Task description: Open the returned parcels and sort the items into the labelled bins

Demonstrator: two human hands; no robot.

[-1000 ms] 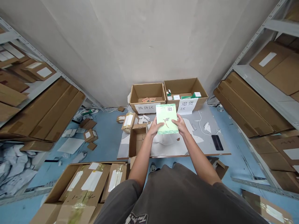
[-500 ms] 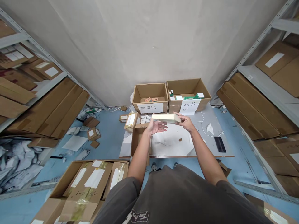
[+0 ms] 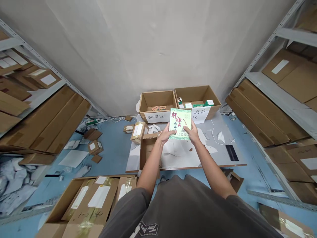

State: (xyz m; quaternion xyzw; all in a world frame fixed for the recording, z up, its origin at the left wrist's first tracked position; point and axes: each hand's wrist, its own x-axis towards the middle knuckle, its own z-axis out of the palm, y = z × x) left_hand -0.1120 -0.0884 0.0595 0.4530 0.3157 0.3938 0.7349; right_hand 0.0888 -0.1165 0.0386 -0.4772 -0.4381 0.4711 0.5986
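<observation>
A light green book (image 3: 180, 123) with red and dark characters on its cover is held up above the table, cover facing me. My left hand (image 3: 165, 135) grips its left edge, thumb on the front. On the opposite side my right hand (image 3: 193, 133) clasps the lower right edge, its thumb also on the cover. The fingers behind the book are hidden. Just beyond it stand two open cartons: the left carton (image 3: 158, 96) has a few orange packets inside, the right carton (image 3: 195, 91) several green-and-white boxes. White paper (image 3: 178, 155) covers part of the table below.
An open narrow carton (image 3: 146, 152) and a taped box (image 3: 138, 131) sit at the table's left. A black phone (image 3: 232, 152) lies near the right edge. A large carton of parcels (image 3: 99, 198) stands at lower left. Shelves with boxes (image 3: 42, 122) flank both sides.
The book has turned from edge-on to cover facing me. My left hand, which was spread under it, now grips its left side. The view has shifted slightly.
</observation>
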